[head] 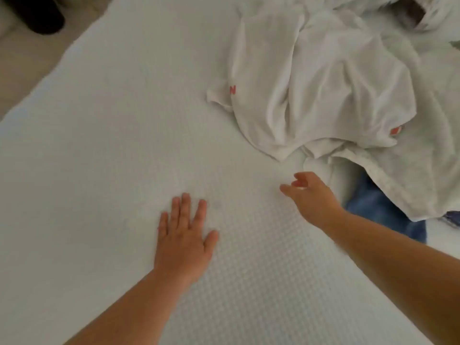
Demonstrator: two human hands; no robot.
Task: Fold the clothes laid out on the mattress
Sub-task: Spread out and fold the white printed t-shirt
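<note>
White mattress (99, 158) bare beneath flat left hand (184, 235); right hand (311, 195) loose-fingered, empty, near shirt (311, 83) hem

Home bedroom. Bare white quilted mattress (112, 145) fills the view, loose laundry heaped on it: white T-shirt (311, 95), blue jeans (380, 207) just beyond the right hand (313, 197). Beige floor (27, 66) far past the left hand (184, 235).

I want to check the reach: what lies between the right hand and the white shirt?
Head view: only bare mattress separates the right hand from the white shirt; nothing else lies there.
</note>
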